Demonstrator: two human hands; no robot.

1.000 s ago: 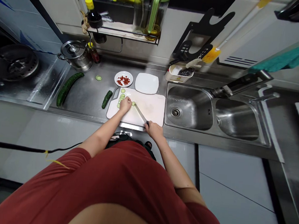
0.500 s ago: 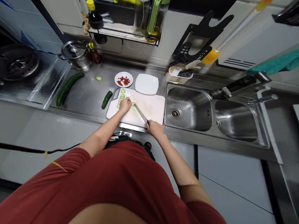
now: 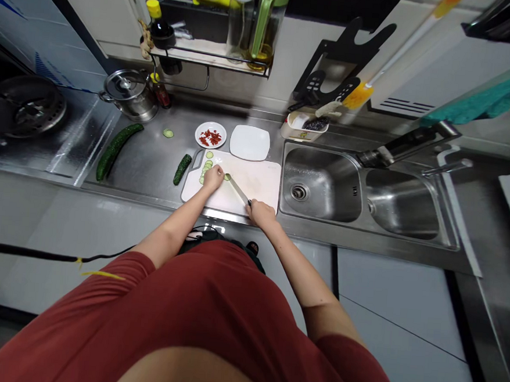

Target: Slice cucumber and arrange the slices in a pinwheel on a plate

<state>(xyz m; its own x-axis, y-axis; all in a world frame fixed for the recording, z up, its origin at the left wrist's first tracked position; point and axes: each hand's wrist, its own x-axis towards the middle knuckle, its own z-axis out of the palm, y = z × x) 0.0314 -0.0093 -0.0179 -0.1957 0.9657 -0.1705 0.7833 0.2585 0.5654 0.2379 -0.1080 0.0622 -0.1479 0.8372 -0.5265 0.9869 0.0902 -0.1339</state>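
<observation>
Knife [image 3: 240,191] is held in right hand [image 3: 262,214] over cutting board [image 3: 260,177]. Left hand [image 3: 213,179] is set beside cucumber slices [image 3: 208,164]; its grip can't be told.

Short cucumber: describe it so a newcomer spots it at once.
Find the double sink, then follow the steel counter left to the white board. Beside the board's left end, near its gray handle, lies the short cucumber. Dark green and bumpy, it is far shorter than the long cucumber farther left, and unlike the pale slices, it lies off the board.
</observation>
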